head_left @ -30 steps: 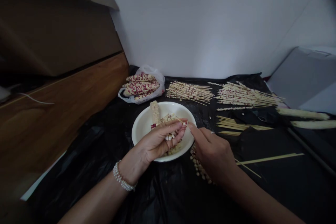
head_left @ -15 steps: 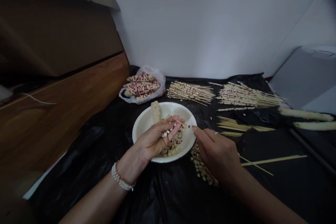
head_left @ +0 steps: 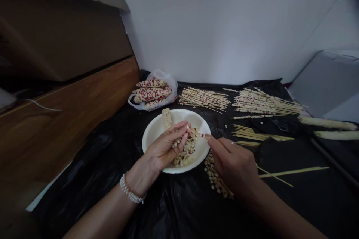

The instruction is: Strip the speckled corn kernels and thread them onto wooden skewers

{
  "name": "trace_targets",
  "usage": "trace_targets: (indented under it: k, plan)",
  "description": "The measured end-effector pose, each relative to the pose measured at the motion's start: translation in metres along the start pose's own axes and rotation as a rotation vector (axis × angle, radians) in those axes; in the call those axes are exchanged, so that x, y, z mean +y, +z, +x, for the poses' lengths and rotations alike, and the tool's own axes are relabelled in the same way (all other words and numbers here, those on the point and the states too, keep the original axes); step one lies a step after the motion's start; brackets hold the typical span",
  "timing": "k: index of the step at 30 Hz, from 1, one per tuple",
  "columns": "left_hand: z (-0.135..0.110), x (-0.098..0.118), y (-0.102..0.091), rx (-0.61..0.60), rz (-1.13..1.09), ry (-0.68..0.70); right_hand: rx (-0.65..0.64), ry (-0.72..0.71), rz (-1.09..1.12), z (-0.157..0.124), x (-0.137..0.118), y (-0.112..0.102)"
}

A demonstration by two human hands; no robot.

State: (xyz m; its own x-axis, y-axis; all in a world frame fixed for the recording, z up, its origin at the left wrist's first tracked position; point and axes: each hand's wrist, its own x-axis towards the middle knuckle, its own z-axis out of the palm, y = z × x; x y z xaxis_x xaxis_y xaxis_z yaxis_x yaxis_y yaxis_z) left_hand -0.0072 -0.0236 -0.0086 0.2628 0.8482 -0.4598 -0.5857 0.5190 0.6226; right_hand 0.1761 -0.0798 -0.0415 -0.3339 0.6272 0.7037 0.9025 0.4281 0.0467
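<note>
My left hand [head_left: 172,143] is over the white bowl [head_left: 148,149], palm up, with several loose corn kernels [head_left: 176,142] in it. Its thumb and fingertips pinch a pale kernel at the tip of a thin wooden skewer [head_left: 193,131]. My right hand [head_left: 232,158] grips that skewer to the right of the bowl, fingers closed round it. A dark red kernel [head_left: 202,135] is on the skewer near the right fingertips. Loose yellow and red kernels lie in the bowl, and a mostly pale corn cob [head_left: 166,117] leans on its back rim.
Speckled corn cobs [head_left: 153,92] lie in a plastic bag [head_left: 171,82] at the back. Kernel-threaded skewers form two piles [head_left: 196,98], [head_left: 252,101]. Bare skewers [head_left: 249,133], a kernel heap [head_left: 213,173] and stripped cobs [head_left: 327,122] are on black plastic sheeting [head_left: 109,142]. A wall stands behind.
The left fingers have closed in on the skewer tip, and a pale kernel is now there. The right hand and the red kernel stay about where they were.
</note>
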Motion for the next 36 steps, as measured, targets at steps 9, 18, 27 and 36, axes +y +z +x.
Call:
trace_targets:
  k: [9,18,27,36]
  plan:
    - [0.001,-0.001,0.003,0.018,-0.02,-0.016,-0.027,0.029,-0.074,-0.001,0.001,0.001]
    - [-0.002,0.001,0.007,0.055,-0.037,-0.021,-0.025,0.017,-0.074,-0.002,0.002,0.001]
    - [-0.005,0.002,0.011,0.088,-0.004,-0.01,0.01,-0.04,-0.137,0.0,0.001,-0.003]
    - [-0.008,0.002,0.015,0.126,0.0,-0.011,-0.01,-0.036,-0.143,-0.001,0.0,-0.003]
